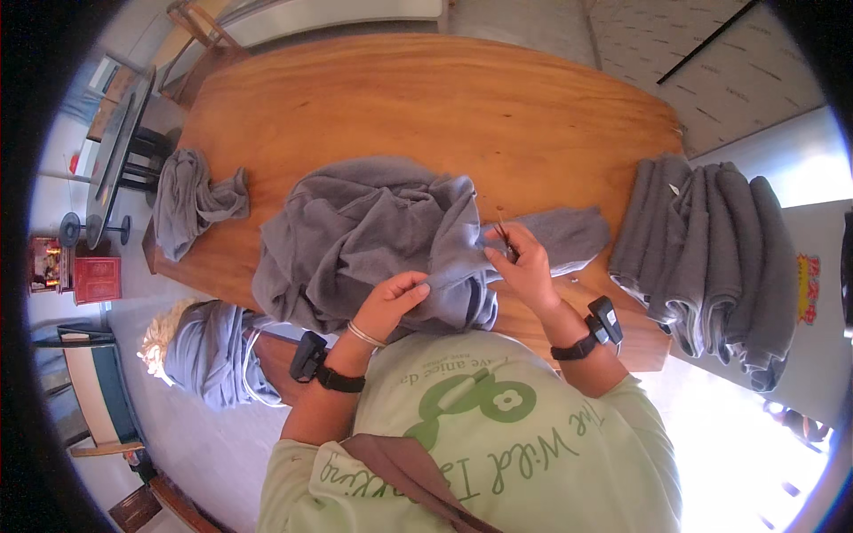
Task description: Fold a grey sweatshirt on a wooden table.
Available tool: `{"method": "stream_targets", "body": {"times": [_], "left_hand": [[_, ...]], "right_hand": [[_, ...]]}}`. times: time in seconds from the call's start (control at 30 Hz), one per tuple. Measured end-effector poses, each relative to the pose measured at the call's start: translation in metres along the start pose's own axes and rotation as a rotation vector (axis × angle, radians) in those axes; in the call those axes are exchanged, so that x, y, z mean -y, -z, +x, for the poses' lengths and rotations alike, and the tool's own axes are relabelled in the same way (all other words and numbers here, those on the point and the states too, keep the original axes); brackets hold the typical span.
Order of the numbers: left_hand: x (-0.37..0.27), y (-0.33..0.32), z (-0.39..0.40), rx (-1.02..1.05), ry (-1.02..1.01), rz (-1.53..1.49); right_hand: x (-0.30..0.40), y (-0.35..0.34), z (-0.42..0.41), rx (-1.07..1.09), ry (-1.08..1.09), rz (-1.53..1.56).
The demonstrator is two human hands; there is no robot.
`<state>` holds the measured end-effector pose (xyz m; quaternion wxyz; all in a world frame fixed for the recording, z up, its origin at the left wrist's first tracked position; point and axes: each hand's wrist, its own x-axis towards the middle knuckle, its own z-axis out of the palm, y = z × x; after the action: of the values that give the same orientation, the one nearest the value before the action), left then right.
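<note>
A grey fleece garment [360, 233] lies bunched on the wooden table in front of me, one sleeve-like part stretching to the right. My left hand [394, 300] pinches its near edge between thumb and fingers. Small dark thread snips or scissors [508, 241] rest in my right hand [523, 263], their tips pointing up and away. The thumb and fingertips of that hand also touch the fabric edge, though whether they grip it is hard to tell.
Folded grey garments [706, 253] are stacked at the table's right edge. A smaller grey cloth piece [193, 200] lies at the left end of the wooden table [426, 100]. More grey fabric [210, 353] sits below the left edge, and a wooden chair [206, 50] stands behind.
</note>
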<state>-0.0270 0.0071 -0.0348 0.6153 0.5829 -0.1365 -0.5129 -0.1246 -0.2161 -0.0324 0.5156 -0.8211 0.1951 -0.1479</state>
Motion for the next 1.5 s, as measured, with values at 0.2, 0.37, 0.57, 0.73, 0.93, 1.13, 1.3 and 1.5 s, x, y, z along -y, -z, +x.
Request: {"method": "stream_targets", "body": {"times": [0.2,0.37,0.57,0.73,0.93,1.13,1.3,1.5], "left_hand": [[0.005,0.001,0.001,-0.028,-0.015,-0.096],[0.000,-0.003,0.001,-0.116,-0.085,0.060],[-0.025,-0.023,-0.004,-0.399,-0.726,0.863],[-0.012,-0.030,0.004,-0.457,-0.678,0.793],[-0.005,-0.034,0.007,-0.494,-0.659,0.716],[-0.002,-0.023,0.007,-0.322,-0.431,0.516],[0.004,-0.013,0.003,-0.191,-0.047,-0.097],[-0.018,-0.002,-0.011,-0.089,0.004,-0.361]], "right_hand": [[0.002,-0.015,0.002,0.356,0.326,0.170],[0.014,-0.011,0.000,0.605,-0.232,0.449],[0.010,-0.016,-0.004,0.547,-0.468,0.592],[0.016,-0.018,-0.005,0.496,-0.595,0.799],[0.012,-0.023,-0.012,0.438,-0.641,0.983],[0.009,-0.027,-0.017,0.435,-0.691,1.028],[0.012,-0.028,-0.017,0.440,-0.666,1.031],[0.002,-0.028,-0.014,0.343,-0.658,1.031]]}}
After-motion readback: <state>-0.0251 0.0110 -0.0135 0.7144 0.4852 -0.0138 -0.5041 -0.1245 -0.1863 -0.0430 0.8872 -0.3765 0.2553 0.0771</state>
